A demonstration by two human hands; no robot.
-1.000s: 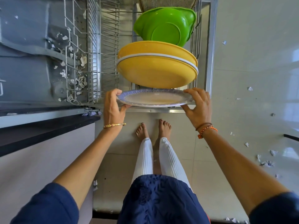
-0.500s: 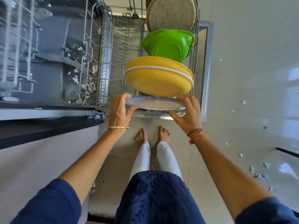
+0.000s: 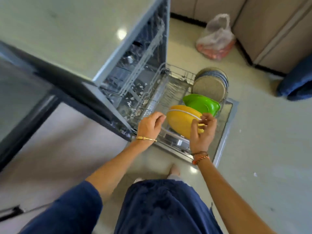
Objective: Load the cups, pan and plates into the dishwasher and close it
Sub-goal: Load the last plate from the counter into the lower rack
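Both hands have let go of the blue-rimmed plate they held half a sec ago; that plate can't be made out now, maybe hidden behind the hands, can't tell. View has also swung, frame is motion-blurred.

Dishwasher (image 3: 135,68) stands open under the counter (image 3: 59,31), door (image 3: 224,132) folded down flat over the floor (image 3: 261,149). Lower rack (image 3: 162,85) is pulled out over the door. Along the rack's right side, all on edge: speckled beige plates w/ bluish ones behind (image 3: 209,85) at the far end, then a green bowl (image 3: 202,103), then the yellow plates w/ a white rim line (image 3: 182,120) nearest the person. Rack's left part shows bare wire tines. White flecks lie on the tub floor (image 3: 135,102).

Left hand (image 3: 150,124) hovers just beside the yellow plates' left edge, fingers loosely curled, grip holding nothing, gold bangle at the wrist. Right hand (image 3: 202,132) is in front of the yellow plates' right edge, palm up-ish, fingers relaxed and half bent, thumb near the rim; grip looks empty, though contact w/ the plate is unclear in the blur. Orange thread band on that wrist.

Around: plastic bag (image 3: 216,39) on the floor by the cabinets (image 3: 270,27), dark blue cushion-like thing (image 3: 297,81) at right, person's dark blue garment (image 3: 160,208) at bottom.
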